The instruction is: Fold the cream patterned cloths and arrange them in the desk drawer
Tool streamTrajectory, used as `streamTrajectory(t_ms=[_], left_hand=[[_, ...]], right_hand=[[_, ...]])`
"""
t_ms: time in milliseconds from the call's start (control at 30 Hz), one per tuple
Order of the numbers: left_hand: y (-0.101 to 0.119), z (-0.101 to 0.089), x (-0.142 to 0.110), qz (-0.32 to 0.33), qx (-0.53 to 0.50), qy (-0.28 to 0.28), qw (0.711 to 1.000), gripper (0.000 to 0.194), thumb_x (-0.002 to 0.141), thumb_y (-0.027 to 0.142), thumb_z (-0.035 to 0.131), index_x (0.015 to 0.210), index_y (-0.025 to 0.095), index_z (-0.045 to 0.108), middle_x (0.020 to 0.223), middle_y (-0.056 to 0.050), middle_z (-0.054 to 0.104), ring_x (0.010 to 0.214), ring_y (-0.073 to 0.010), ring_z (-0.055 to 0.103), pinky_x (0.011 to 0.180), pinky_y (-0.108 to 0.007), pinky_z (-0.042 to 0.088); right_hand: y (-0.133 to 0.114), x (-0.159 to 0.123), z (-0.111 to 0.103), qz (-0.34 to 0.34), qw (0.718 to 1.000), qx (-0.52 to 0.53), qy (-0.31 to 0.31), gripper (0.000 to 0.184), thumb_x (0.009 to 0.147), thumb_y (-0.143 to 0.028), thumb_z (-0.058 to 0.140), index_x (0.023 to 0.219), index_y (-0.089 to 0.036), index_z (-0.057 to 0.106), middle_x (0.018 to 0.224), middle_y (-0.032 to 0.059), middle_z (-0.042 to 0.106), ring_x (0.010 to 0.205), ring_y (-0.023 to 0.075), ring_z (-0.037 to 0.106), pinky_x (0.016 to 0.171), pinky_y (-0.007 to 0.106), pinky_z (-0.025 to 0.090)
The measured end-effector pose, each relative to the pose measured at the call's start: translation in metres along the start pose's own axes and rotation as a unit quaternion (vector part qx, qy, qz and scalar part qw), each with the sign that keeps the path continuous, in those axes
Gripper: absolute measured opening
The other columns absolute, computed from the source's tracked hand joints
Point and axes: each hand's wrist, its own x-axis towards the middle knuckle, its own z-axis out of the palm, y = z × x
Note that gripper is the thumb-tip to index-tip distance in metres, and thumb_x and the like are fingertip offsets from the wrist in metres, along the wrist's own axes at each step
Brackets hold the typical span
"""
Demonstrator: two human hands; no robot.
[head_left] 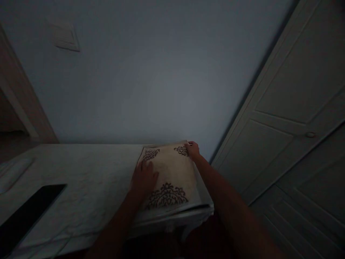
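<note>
A folded cream cloth (172, 171) with dark scroll ornaments lies at the right end of a pale table; it may be a cushion cover, but I cannot tell for sure. My left hand (144, 176) rests on its left side, palm down with the fingers stretched out. At the far right corner, my right hand (192, 148) is closed on the cloth's edge with its fingers bent. Under the cloth, along the near and right sides, a lighter layer shows. The scene is dim, so fine detail is lost.
On the table (88, 165) to the left lies a long black flat object (32, 212), with a pale item (14, 172) beyond it. A wall (151, 72) with a switch (64, 36) stands behind. White panelled cabinet doors (283, 126) rise at the right.
</note>
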Motion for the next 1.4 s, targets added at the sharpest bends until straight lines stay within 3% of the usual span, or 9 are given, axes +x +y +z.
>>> streamTrajectory(t_ms=[133, 300, 400, 533, 733, 867, 1033, 1267, 1400], left_hand=[[0.001, -0.007, -0.062, 0.092, -0.036, 0.025, 0.995, 0.058, 0.1, 0.045, 0.056, 0.15, 0.015, 0.059, 0.157, -0.02, 0.057, 0.144, -0.0379, 0.052, 0.121, -0.055, 0.04], [-0.046, -0.004, -0.137, 0.171, -0.074, 0.042, 0.982, 0.066, 0.095, 0.043, 0.066, 0.159, 0.039, 0.049, 0.16, -0.005, 0.058, 0.14, -0.0314, 0.06, 0.119, -0.053, 0.047], [-0.073, -0.004, -0.151, 0.165, -0.102, 0.056, 0.979, 0.053, 0.098, 0.038, 0.062, 0.151, 0.044, 0.058, 0.151, -0.001, 0.066, 0.13, -0.028, 0.068, 0.106, -0.045, 0.058], [-0.084, -0.02, -0.14, 0.155, -0.171, 0.009, 0.973, 0.037, 0.098, 0.039, 0.058, 0.132, 0.044, 0.074, 0.133, 0.0, 0.078, 0.117, -0.0262, 0.075, 0.1, -0.043, 0.062], [-0.085, -0.039, -0.116, 0.095, -0.228, -0.016, 0.969, 0.04, 0.099, 0.049, 0.049, 0.113, 0.031, 0.081, 0.117, -0.007, 0.081, 0.111, -0.0269, 0.075, 0.103, -0.045, 0.061], [-0.084, -0.037, -0.116, 0.089, -0.176, 0.016, 0.98, 0.041, 0.098, 0.047, 0.046, 0.111, 0.028, 0.08, 0.121, -0.008, 0.079, 0.114, -0.0284, 0.072, 0.104, -0.047, 0.059], [-0.075, -0.045, -0.116, 0.094, -0.141, 0.023, 0.985, 0.037, 0.099, 0.037, 0.04, 0.1, 0.029, 0.077, 0.107, -0.007, 0.08, 0.104, -0.0279, 0.073, 0.098, -0.044, 0.059], [-0.069, -0.061, -0.098, -0.035, -0.268, 0.081, 0.959, 0.04, 0.094, 0.061, 0.047, 0.096, 0.027, 0.068, 0.094, -0.006, 0.079, 0.088, -0.0274, 0.075, 0.081, -0.039, 0.06], [-0.07, -0.066, -0.094, -0.072, -0.328, 0.075, 0.939, 0.044, 0.089, 0.069, 0.053, 0.091, 0.028, 0.068, 0.089, -0.004, 0.079, 0.082, -0.0252, 0.075, 0.073, -0.034, 0.06]], right_hand=[[-0.004, -0.025, -0.023, -0.042, 0.997, -0.059, -0.017, 0.026, 0.076, -0.03, 0.085, 0.096, -0.021, 0.07, 0.107, 0.0099, 0.071, 0.098, 0.0277, 0.065, 0.092, 0.046, 0.05], [-0.013, -0.124, -0.068, -0.139, 0.974, -0.074, -0.161, 0.039, 0.078, -0.038, 0.085, 0.115, -0.029, 0.077, 0.121, 0.0104, 0.073, 0.107, 0.0323, 0.068, 0.099, 0.05, 0.052], [-0.006, -0.192, -0.103, -0.22, 0.904, -0.19, -0.312, 0.062, 0.08, -0.05, 0.088, 0.137, -0.032, 0.07, 0.14, 0.0121, 0.068, 0.132, 0.0352, 0.06, 0.116, 0.052, 0.045], [0.011, -0.235, -0.127, -0.239, 0.872, -0.289, -0.314, 0.064, 0.083, -0.051, 0.086, 0.142, -0.033, 0.067, 0.15, 0.0136, 0.062, 0.14, 0.0361, 0.055, 0.117, 0.052, 0.045], [0.018, -0.218, -0.114, -0.146, 0.943, -0.257, -0.155, 0.051, 0.093, -0.052, 0.07, 0.136, -0.024, 0.066, 0.136, 0.0161, 0.07, 0.128, 0.0371, 0.062, 0.112, 0.057, 0.044], [0.017, -0.191, -0.099, 0.01, 0.99, -0.06, -0.13, 0.056, 0.078, -0.051, 0.081, 0.124, -0.024, 0.065, 0.113, 0.009, 0.076, 0.107, 0.0318, 0.07, 0.099, 0.05, 0.052], [0.012, -0.163, -0.08, 0.088, 0.985, 0.074, -0.126, 0.063, 0.062, -0.044, 0.087, 0.116, -0.023, 0.063, 0.091, 0.0013, 0.074, 0.083, 0.0243, 0.071, 0.078, 0.038, 0.056], [0.003, -0.15, -0.066, 0.122, 0.975, 0.094, -0.16, 0.064, 0.06, -0.038, 0.091, 0.116, -0.023, 0.062, 0.078, -0.0038, 0.07, 0.062, 0.0163, 0.063, 0.055, 0.027, 0.046], [0.002, -0.152, -0.066, 0.114, 0.976, 0.072, -0.168, 0.067, 0.057, -0.032, 0.093, 0.116, -0.023, 0.063, 0.085, -0.0022, 0.07, 0.065, 0.0174, 0.064, 0.056, 0.027, 0.048]])
